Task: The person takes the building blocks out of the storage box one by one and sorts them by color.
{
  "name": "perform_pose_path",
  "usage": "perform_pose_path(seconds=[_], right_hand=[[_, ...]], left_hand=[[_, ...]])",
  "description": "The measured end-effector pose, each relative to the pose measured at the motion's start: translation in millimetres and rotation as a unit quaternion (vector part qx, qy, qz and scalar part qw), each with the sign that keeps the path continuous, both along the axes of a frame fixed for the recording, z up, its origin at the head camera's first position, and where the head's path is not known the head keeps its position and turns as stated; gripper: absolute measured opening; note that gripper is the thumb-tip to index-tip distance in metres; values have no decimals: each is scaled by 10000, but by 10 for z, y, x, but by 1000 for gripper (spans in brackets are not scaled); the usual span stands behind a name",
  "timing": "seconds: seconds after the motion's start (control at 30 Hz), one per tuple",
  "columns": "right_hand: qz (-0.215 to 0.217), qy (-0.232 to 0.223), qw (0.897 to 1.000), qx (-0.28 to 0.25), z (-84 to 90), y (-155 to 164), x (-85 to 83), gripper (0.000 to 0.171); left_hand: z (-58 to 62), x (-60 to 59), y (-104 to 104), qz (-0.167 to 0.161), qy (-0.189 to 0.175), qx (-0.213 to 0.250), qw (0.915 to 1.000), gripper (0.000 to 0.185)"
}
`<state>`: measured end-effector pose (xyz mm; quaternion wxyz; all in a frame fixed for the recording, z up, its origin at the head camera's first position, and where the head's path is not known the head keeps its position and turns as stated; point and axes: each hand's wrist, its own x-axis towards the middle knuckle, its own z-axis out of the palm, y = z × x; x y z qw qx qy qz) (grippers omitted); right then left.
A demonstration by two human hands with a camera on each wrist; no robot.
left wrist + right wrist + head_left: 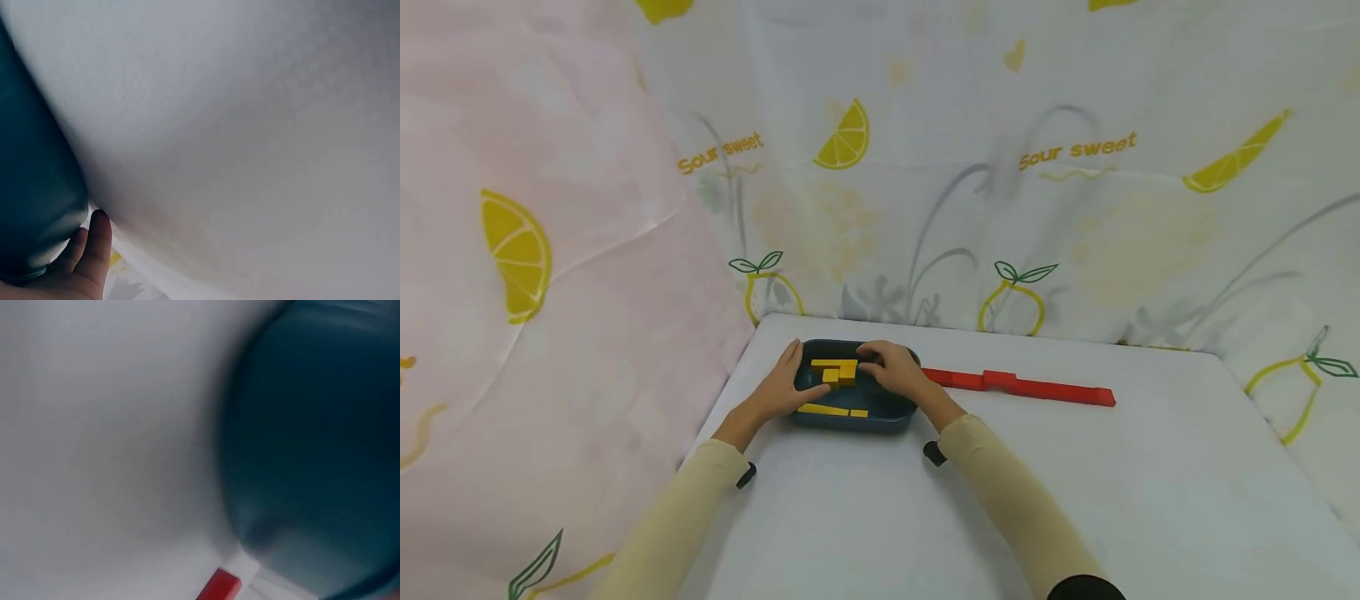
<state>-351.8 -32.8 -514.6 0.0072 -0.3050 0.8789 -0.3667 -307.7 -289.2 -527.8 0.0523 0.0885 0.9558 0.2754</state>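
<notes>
Yellow wooden blocks (835, 372) sit inside a dark blue-green oval plastic tray (887, 412) at the far left of the white table (1075, 500). I count a cluster stacked toward the tray's far side and a flat yellow strip (831, 410) along its near edge. My right hand (895, 368) reaches over the tray's right rim, fingertips on the far end of the cluster; I cannot tell whether they pinch a block or only touch it. My left hand (786, 385) lies flat against the tray's left outer wall, fingers straight; the left wrist view shows the thumb (94, 250) beside that wall. A row of red wooden bars (1022, 387) lies on the table just right of the tray, apart from it.
</notes>
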Motion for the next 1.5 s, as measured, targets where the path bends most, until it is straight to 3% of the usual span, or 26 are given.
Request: perform_pose_path(seconds=[0.3, 0.57, 0.9, 1.0, 1.17, 1.5], right_hand=[[-268, -244, 9985, 420, -181, -262, 35, 32], [-403, -533, 9964, 513, -177, -310, -21, 31], [-815, -1550, 9845, 60, -171, -302, -37, 21], [-793, -1417, 9866, 167, -175, -308, -49, 22], [-524, -782, 9921, 826, -195, -336, -67, 30], [-621, -422, 9817, 1751, -174, -354, -56, 29]], left_hand=[[-39, 76, 11, 79, 117, -120, 9998, 112], [-18, 63, 42, 118, 341, -16, 9993, 107], [-46, 49, 45, 176, 301, 25, 9994, 105], [-42, 39, 45, 168, 324, 49, 9993, 104], [-14, 46, 50, 150, 339, 94, 9993, 104], [-15, 50, 64, 172, 321, 22, 9993, 103]])
